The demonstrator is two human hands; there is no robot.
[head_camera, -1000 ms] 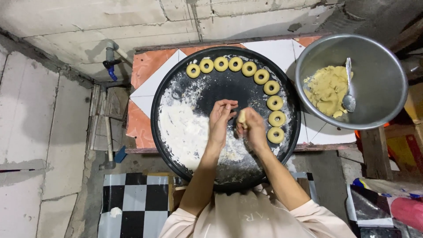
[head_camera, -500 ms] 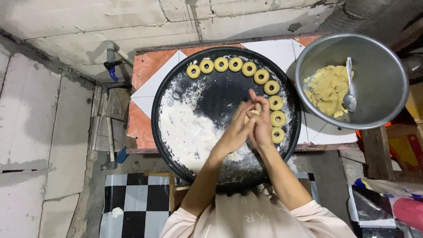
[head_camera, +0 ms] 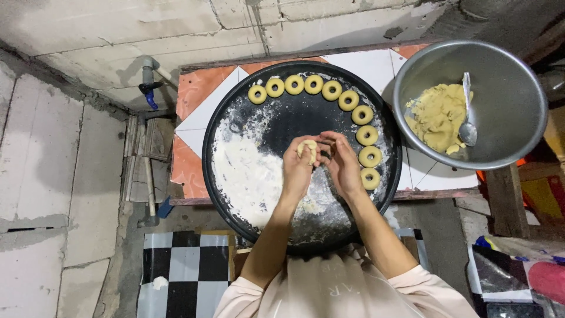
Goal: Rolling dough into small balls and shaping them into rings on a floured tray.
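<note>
Over the middle of the round black tray (head_camera: 235, 194), the left hand (head_camera: 299, 168) is cupping a curled dough strip (head_camera: 308, 148), fingers closed around it. The right hand (head_camera: 343, 165) is pinching narrowly beside it. Dough rings (head_camera: 366, 135) are lining the tray's far and right rim.

The fingers (head_camera: 322, 147) hide part of the dough piece (head_camera: 306, 148).

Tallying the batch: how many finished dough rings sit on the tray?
9 pale dough rings: five along the round black tray's far rim, four down its right edge. None seem hidden.
</note>
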